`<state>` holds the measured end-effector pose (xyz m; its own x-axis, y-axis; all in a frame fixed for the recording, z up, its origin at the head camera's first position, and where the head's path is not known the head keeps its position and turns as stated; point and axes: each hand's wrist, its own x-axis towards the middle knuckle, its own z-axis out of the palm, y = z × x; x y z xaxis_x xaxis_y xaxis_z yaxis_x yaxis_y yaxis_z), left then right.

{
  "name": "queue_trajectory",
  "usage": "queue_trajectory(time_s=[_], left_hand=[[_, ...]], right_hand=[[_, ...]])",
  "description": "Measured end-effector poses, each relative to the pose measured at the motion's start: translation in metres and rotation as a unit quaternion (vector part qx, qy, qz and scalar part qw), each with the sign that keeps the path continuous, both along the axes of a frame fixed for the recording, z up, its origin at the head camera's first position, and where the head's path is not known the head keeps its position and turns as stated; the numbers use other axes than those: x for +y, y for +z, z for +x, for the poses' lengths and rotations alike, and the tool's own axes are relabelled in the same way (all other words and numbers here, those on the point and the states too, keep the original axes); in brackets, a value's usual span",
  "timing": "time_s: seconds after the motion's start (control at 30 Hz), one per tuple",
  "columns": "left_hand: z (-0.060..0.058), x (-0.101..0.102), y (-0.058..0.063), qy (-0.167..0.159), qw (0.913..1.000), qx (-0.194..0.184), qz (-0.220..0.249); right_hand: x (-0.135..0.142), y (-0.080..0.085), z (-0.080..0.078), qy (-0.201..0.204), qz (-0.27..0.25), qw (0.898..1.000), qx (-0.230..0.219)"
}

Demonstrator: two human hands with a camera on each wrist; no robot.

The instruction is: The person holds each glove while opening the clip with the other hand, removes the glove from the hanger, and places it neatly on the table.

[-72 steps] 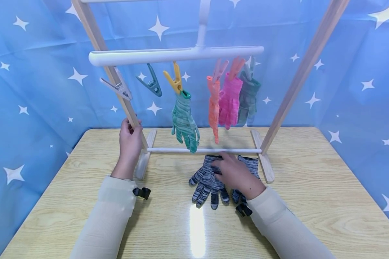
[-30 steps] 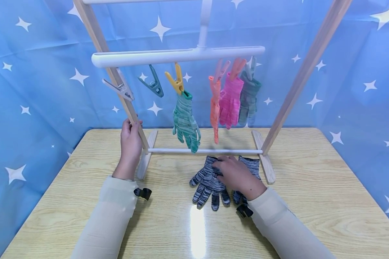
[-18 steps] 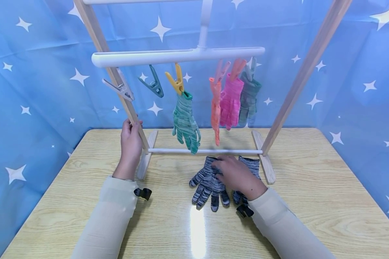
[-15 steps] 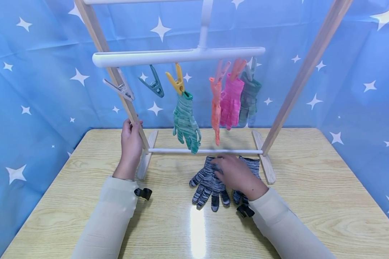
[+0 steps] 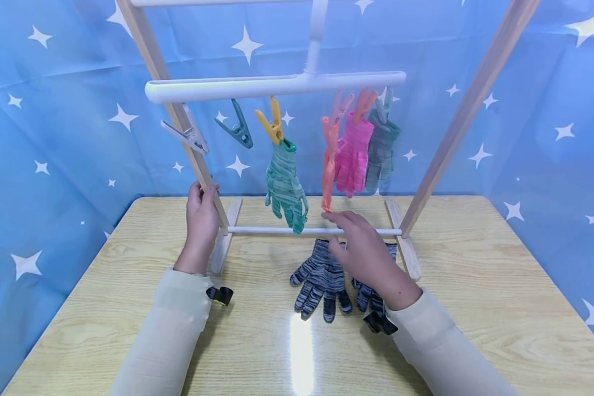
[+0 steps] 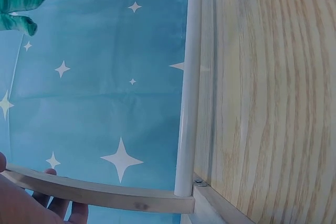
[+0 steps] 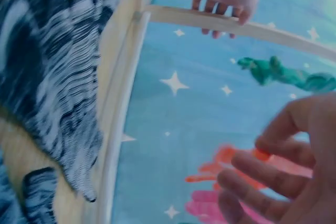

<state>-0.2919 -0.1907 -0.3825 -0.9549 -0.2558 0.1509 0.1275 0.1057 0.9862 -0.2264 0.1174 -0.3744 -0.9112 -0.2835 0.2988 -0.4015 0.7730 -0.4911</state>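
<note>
My left hand (image 5: 201, 217) grips the left wooden post (image 5: 150, 47) of a drying rack, its fingers curled round the wood. My right hand (image 5: 363, 250) is raised over the table, fingers spread and slightly bent. Its fingertips are right at the lower end of an orange glove (image 5: 329, 165), which hangs from a pink peg. Below lie two black-and-grey knitted gloves: one (image 5: 322, 283) is spread flat, the other (image 5: 368, 297) is partly hidden under my right hand. A green glove (image 5: 284, 181) hangs from a yellow peg (image 5: 272, 124).
A white hanger bar (image 5: 227, 88) spans the rack. A pink glove (image 5: 355, 157) and a dark green glove (image 5: 382, 151) hang at its right. A grey peg (image 5: 190, 137) and a teal peg (image 5: 240, 132) hold nothing. A white rod (image 5: 257, 230) joins the feet.
My right hand has lifted off the flat black-and-grey glove and moved up to the orange glove, whose lower end is now bent. My left hand stays on the post.
</note>
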Motion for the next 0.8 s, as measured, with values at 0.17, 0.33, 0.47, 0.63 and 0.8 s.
queue_trajectory(time_s=[0.17, 0.33, 0.47, 0.63, 0.8], left_hand=[[0.001, 0.000, 0.001, -0.002, 1.0000, -0.004, -0.002], [0.001, 0.000, 0.000, -0.002, 1.0000, -0.002, 0.005], [0.001, 0.000, 0.000, -0.002, 1.0000, -0.001, 0.003], [0.001, 0.000, 0.001, -0.002, 1.0000, -0.004, -0.002], [0.001, -0.001, 0.001, -0.002, 1.0000, -0.003, 0.000]], right_hand=[[-0.001, 0.013, 0.006, -0.018, -0.092, 0.995, 0.035], [-0.006, 0.020, 0.012, -0.003, -0.147, 0.985, 0.085], [-0.011, 0.021, 0.014, 0.017, -0.177, 0.979, 0.096], [-0.018, 0.027, 0.013, 0.036, -0.217, 0.970, 0.103], [-0.030, 0.037, 0.008, 0.053, -0.249, 0.961, 0.105]])
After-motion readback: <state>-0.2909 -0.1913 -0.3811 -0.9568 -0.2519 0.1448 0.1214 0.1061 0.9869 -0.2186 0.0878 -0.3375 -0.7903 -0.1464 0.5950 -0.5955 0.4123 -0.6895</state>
